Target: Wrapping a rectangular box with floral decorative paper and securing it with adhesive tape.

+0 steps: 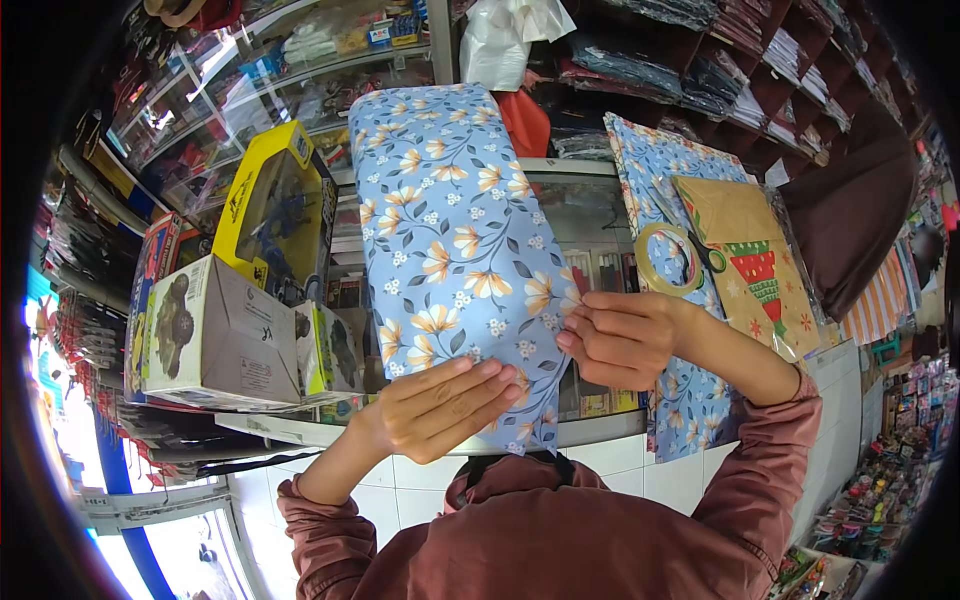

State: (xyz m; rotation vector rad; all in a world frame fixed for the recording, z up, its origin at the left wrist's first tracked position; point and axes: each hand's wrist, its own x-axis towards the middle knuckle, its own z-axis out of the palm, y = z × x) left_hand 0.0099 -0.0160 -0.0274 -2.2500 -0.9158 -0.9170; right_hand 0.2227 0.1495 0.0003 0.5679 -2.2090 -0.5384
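Observation:
A long parcel (450,225) in blue floral wrapping paper lies before me on a glass-topped counter, its near end tapering to a loose paper flap (536,431). My left hand (442,405) rests on that near end, fingers straight and side by side, the thumb hidden. At the parcel's right edge, my right hand (622,337) pinches the wrapping paper between thumb and fingers. Just beyond it a roll of clear tape (651,259) lies on folded sheets of the same floral paper (694,397). Dark-handled scissors (709,259) lie partly behind the tape.
Boxed toys, one a yellow window box (251,195) and one a white carton (247,337), stand at the left. A brown paper bag with a Christmas print (757,277) lies at the right beside dark brown cloth (855,210). White plastic bags (499,45) hang beyond the parcel.

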